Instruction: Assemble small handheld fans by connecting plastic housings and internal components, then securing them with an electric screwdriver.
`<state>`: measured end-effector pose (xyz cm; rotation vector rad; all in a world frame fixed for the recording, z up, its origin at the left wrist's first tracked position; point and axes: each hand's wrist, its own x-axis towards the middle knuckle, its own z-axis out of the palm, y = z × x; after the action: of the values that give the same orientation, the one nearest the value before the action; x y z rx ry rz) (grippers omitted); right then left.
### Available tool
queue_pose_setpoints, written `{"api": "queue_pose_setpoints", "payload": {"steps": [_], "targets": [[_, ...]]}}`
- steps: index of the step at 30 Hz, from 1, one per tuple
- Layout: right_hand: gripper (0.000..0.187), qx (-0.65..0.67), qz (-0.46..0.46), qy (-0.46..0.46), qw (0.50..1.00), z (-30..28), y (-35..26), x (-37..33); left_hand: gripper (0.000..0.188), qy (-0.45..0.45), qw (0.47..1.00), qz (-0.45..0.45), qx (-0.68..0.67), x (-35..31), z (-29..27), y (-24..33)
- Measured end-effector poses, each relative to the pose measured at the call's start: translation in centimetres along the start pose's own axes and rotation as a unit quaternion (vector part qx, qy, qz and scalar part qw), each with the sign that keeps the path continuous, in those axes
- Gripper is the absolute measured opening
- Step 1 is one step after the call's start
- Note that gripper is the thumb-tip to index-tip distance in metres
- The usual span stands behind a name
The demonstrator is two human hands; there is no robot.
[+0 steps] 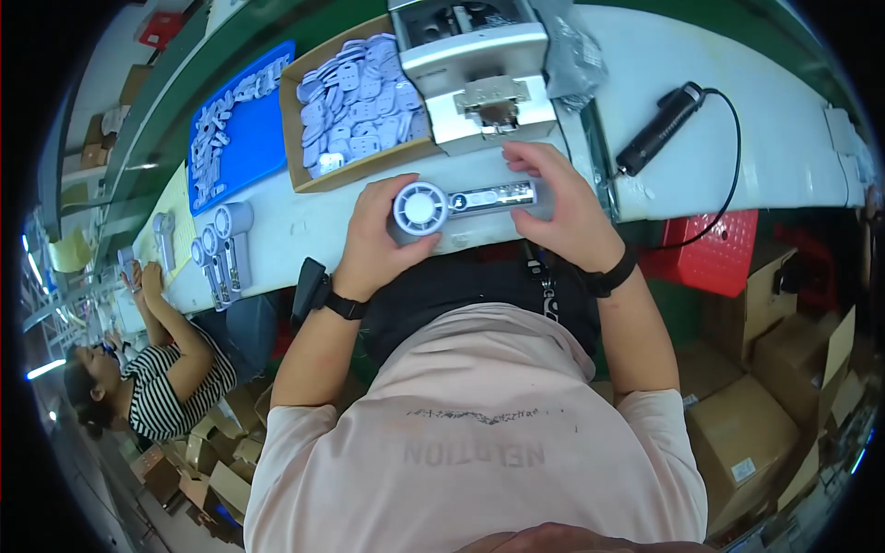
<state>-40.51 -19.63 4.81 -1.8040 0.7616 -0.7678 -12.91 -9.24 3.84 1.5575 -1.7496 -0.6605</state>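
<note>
A pale lavender handheld fan (422,210) lies in front of me at the bench edge, its round head to the left. Its handle points right and is uncovered, so the parts inside show. My left hand (376,230) is closed round the fan head, thumb at the lower rim and fingers at the upper left. Around the handle's far end, my right hand (573,217) is open, thumb and fingers apart, with a gap to the handle. Just beyond the fan stands a silver machine (489,69) with a metal fixture at its front.
A cardboard box (293,120) of lavender plastic covers and a blue tray (253,147) of small parts lie far left. More fans (232,226) stand at left, near a co-worker (180,378). At right are a black electric screwdriver (659,129), a red basket (705,249) and cartons (742,424).
</note>
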Motion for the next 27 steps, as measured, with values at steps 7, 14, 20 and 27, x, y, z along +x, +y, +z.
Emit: {"api": "queue_pose_setpoints", "payload": {"steps": [7,14,20,27], "targets": [[0.059,0.146,0.014,0.015,0.989,-1.5,1.4,-1.1,0.074,0.025,0.999,-0.032,0.029,0.1,1.8,0.4],[0.053,0.228,0.018,0.024,0.973,-1.1,3.6,-1.2,0.074,0.046,0.996,-0.029,0.068,-0.1,2.0,0.5],[0.051,0.150,-0.009,0.006,0.989,-1.0,2.9,-1.2,0.076,0.062,0.994,-0.011,0.085,-0.3,2.0,0.8],[0.054,-0.066,-0.065,-0.001,0.996,0.0,1.4,-1.8,0.077,0.071,0.994,-0.023,0.075,-0.2,2.1,1.5]]}}
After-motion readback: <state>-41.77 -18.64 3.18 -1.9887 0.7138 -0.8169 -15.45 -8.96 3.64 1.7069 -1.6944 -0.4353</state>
